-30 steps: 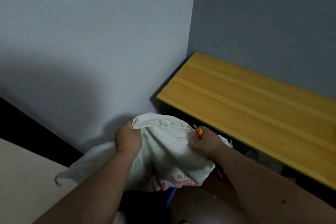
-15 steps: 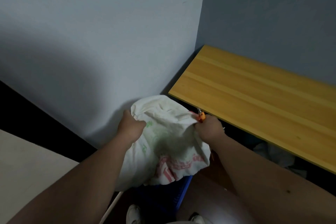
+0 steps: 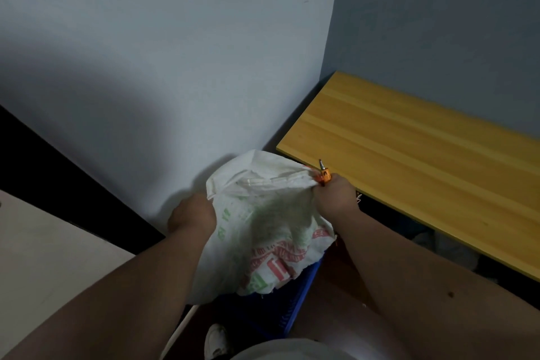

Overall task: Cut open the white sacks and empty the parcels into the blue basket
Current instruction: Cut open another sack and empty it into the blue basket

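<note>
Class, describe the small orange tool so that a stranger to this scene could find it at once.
Start at the yellow wooden tabletop on the right and go to its near left corner. There the right hand grips the white sack. The orange cutter juts from that fist, the only orange thing, with a grey metal tip.

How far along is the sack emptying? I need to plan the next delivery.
Done: nothing can be confirmed; the blue basket is mostly hidden and no parcels show. In hand: the left hand and right hand, which also holds an orange cutter, grip a white sack held up over the basket. Left: whether the sack is empty and whether other sacks wait cannot be seen.
</note>
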